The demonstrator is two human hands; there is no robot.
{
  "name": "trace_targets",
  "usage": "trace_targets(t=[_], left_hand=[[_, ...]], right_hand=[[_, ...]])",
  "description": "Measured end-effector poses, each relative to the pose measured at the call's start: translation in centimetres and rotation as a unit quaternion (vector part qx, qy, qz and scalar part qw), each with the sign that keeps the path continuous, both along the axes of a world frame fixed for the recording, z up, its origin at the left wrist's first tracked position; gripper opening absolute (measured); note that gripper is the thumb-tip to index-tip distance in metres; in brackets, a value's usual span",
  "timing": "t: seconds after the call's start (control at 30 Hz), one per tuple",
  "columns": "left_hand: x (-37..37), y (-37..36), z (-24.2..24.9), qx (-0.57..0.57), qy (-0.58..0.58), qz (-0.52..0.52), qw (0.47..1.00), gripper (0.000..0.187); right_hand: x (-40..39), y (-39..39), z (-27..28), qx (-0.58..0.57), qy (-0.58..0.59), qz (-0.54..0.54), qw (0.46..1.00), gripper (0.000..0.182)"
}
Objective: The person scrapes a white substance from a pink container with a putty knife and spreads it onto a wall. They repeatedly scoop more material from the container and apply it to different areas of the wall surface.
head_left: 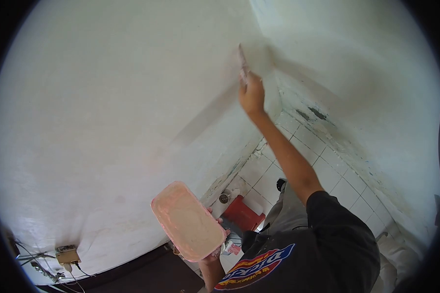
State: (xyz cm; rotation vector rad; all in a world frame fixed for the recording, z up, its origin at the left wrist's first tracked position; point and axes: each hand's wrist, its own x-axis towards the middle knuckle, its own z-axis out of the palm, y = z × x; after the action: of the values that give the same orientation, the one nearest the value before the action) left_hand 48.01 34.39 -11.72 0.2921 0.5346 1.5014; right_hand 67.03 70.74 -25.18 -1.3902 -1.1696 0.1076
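Observation:
My right hand (252, 93) is raised at the upper middle, its fingers wrapped round a thin flat tool (242, 57), seen nearly edge-on against the pale wall (107, 97) close to the corner. Low in the view, my left hand (215, 244) supports a pink-rimmed rectangular tray (188, 222) from beneath. Pale, smooth paste covers the inside of the tray. Some of my left fingers show at the tray's right edge; the rest are hidden under it.
A red stool or box (243, 214) and a small round can (224, 198) stand on the tiled floor (303, 146). An outlet box (67, 255) with cables is at the lower left. Dark patches mark the right wall (376, 97).

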Motion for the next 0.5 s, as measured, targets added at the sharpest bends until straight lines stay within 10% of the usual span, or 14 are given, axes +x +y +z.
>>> trace_targets(t=[0.23, 0.4, 0.5], left_hand=[[0.7, 1.1, 0.4, 0.019, 0.006, -0.016, 1.0, 0.085], [1.0, 0.3, 0.5, 0.013, 0.002, 0.0, 1.0, 0.085], [0.9, -0.1, 0.3, 0.006, -0.01, 0.005, 1.0, 0.085]], right_hand=[[-0.7, -7.1, 1.7, 0.045, 0.092, 0.143, 0.984, 0.022], [3.6, -1.3, 2.9, -0.075, 0.189, 0.042, 0.978, 0.018], [0.8, -1.0, 1.7, -0.015, 0.004, 0.016, 1.0, 0.025]])
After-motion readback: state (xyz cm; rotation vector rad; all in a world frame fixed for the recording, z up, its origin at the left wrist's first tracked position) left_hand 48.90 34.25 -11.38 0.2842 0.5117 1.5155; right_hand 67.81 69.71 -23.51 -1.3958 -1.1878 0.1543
